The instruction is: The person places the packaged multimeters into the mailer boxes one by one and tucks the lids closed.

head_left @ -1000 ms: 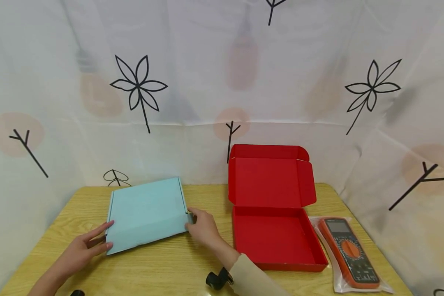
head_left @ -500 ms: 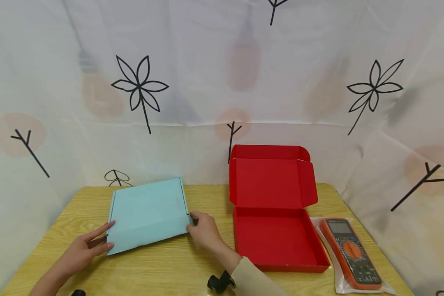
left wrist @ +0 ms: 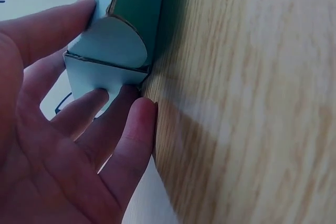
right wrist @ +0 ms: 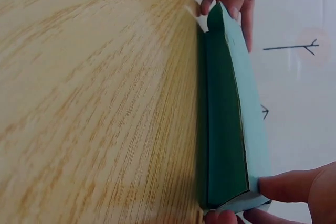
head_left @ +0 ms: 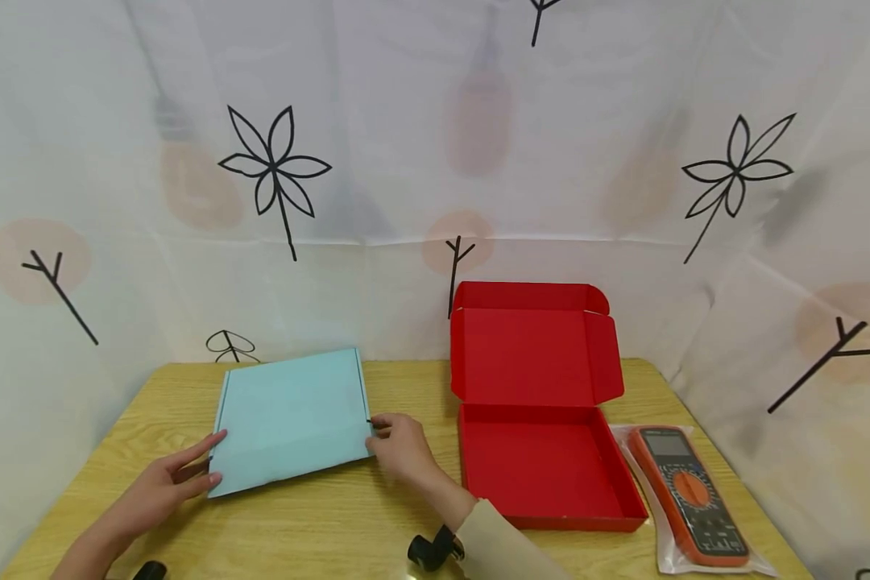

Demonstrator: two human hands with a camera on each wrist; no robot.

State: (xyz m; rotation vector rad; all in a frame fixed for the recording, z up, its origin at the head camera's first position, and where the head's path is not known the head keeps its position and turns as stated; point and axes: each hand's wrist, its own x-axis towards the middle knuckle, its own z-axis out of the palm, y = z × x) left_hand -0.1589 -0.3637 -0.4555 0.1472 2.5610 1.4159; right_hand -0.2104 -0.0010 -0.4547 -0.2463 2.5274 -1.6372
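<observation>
A light blue cardboard box [head_left: 290,419] lies at an angle on the left half of the table, its lid down over the base. At its front left corner my left hand [head_left: 155,491] holds the box, thumb and fingers spread over the lid edge and side. My right hand [head_left: 403,449] pinches the front right corner. In the right wrist view the front of the box [right wrist: 223,124] shows a long dark gap under the lid's edge. A rounded side flap [left wrist: 113,43] shows at the left end in the left wrist view.
Right of centre stands a red cardboard box [head_left: 540,467] with its lid raised. Beside it lies an orange and black multimeter [head_left: 689,495] in a clear plastic bag. The wooden table [head_left: 319,540] ends at a patterned cloth [head_left: 377,161] behind.
At the right corner, the small tab that stuck out beside my right fingers no longer shows. The box and my left hand stay almost in place; the view shifts slightly.
</observation>
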